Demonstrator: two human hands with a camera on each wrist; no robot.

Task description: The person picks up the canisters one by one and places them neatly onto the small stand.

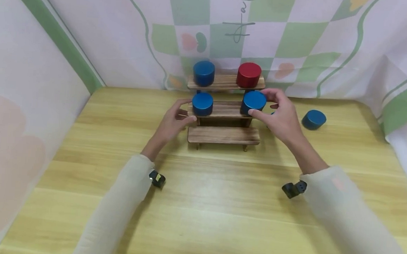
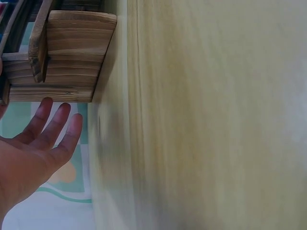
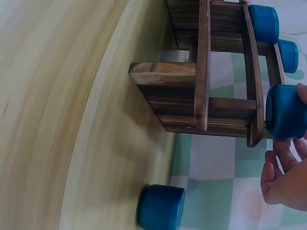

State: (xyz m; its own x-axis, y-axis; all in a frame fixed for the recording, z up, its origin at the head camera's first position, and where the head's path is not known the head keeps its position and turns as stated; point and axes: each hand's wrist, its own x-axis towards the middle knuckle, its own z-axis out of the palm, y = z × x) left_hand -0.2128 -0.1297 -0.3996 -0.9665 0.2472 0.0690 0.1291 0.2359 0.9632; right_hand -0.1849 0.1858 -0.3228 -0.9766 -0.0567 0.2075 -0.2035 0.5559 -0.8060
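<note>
My right hand (image 1: 282, 118) grips a blue round tin (image 1: 254, 100) between thumb and fingers at the right end of the middle tier. In the right wrist view, that tin's base is right at the tier's board. My left hand (image 1: 173, 119) is at the left end of the three-tier wooden stand (image 1: 224, 135), thumb in front and index finger behind the middle tier's end. Its other fingers (image 2: 69, 136) spread loosely beside the stand. Another blue tin (image 1: 202, 104) sits on the middle tier's left; a blue tin (image 1: 203, 73) and a red tin (image 1: 249, 75) stand on top.
On the table (image 1: 198, 204), to the right of the stand, rests a blue tin (image 1: 314, 119). A sliver of another blue tin (image 1: 272, 113) shows behind my right hand. The lowest tier bears no tin. A patterned curtain (image 1: 226, 39) hangs behind the stand.
</note>
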